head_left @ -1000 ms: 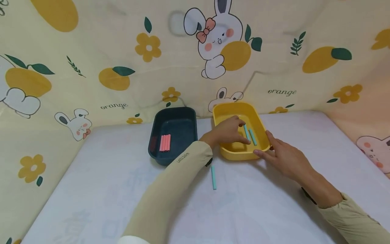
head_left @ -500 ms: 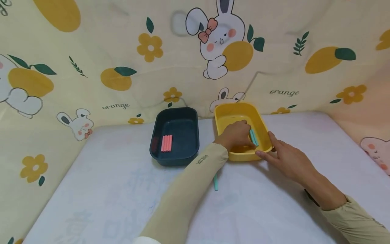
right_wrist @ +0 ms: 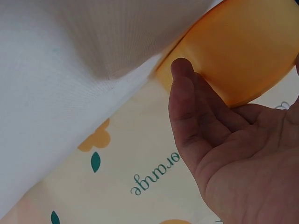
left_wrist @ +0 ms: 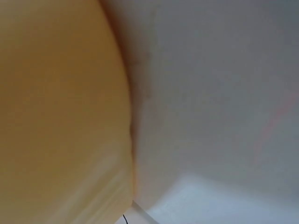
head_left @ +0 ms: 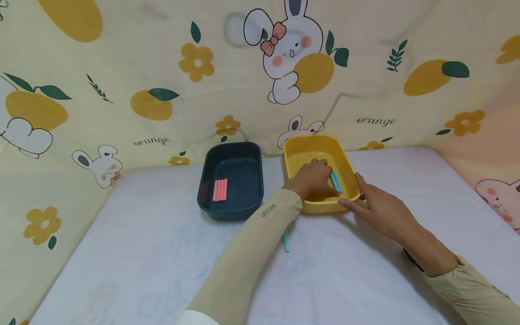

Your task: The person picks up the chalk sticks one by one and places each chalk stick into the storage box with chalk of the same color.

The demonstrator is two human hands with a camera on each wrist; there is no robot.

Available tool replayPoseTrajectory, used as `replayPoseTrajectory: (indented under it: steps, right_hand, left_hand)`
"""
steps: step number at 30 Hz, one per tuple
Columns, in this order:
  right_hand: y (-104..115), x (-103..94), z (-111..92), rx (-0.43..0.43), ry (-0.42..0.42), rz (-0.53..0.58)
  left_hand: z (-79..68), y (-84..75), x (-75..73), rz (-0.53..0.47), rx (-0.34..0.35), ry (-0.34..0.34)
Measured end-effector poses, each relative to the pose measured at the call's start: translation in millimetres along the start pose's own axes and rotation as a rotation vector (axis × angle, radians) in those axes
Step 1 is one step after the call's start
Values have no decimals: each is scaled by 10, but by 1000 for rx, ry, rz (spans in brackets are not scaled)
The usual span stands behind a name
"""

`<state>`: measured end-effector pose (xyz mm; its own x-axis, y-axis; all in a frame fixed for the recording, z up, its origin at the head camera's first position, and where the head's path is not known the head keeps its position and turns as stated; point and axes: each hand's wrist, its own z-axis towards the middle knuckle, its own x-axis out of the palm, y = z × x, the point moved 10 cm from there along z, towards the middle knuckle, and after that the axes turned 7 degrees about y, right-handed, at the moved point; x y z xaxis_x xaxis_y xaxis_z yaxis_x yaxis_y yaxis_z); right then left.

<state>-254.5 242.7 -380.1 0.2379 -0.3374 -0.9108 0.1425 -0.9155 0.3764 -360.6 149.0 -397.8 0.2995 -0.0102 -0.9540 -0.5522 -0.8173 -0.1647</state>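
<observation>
Two slim blue-green sticks (head_left: pixel 336 181) lie side by side in the yellow tray (head_left: pixel 292 158). My left hand (head_left: pixel 313 178) reaches into that tray, its thumb at the near end of the sticks and its fingers by the far end, pinching the nearer one lengthwise. My right hand (head_left: pixel 382 210) holds the tray's near right corner, thumb at the front wall and fingers along the side; in the right wrist view those fingers (right_wrist: pixel 184 109) lie against the tray's outer wall (right_wrist: pixel 252 51). The tray fills the left side of the left wrist view.
A dark blue tray (head_left: pixel 243 164) stands to the left, holding several pink sticks (head_left: pixel 220 190) in a row. Another blue-green stick (head_left: pixel 286 241) lies on the white tablecloth (head_left: pixel 154 253), partly behind my left sleeve (head_left: pixel 252 239). A printed curtain (head_left: pixel 227 99) hangs behind the trays.
My left hand has moved slightly right and lower in the yellow tray. The two sticks there, apart before, now lie together. My right hand has stayed at the corner.
</observation>
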Motion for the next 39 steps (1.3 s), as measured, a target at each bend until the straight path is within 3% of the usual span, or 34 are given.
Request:
replayPoseTrajectory:
  steps: [7,11,14,18,21,23,27,30,36,39]
  right_hand:
    - [18,3,24,-1,4,-13]
    - [24,2,37,-5,6,-25]
    - [33,1,41,-11,5,-23]
    - [30,-2,39,-15,1,-25]
    - [20,-2,39,-8,1,-34]
    - [21,8,41,-5,7,-35]
    - [13,21,40,-8,14,-29]
    - [5,19,43,-6,13,-32]
    - [-11,50,55,18,40,-44]
    - [-1,54,61,11,44,-43]
  left_hand:
    - [-21,-2,-116,12,22,-23]
    - [-168,-5,-292,0,32,-103]
    - [-408,37,-461,-73,38,-204]
    - [-830,40,-675,-120,102,-378]
    - [-1146,-1,-727,-105,169,-462]
    - [-1340,-25,-700,-92,207,-479]
    - [-1659,-63,-555,-68,278,-452]
    - [-1827,-48,-406,-86,304,-387]
    - [-1971,166,-1,-157,223,-203]
    - [-2017,269,109,-107,192,-197]
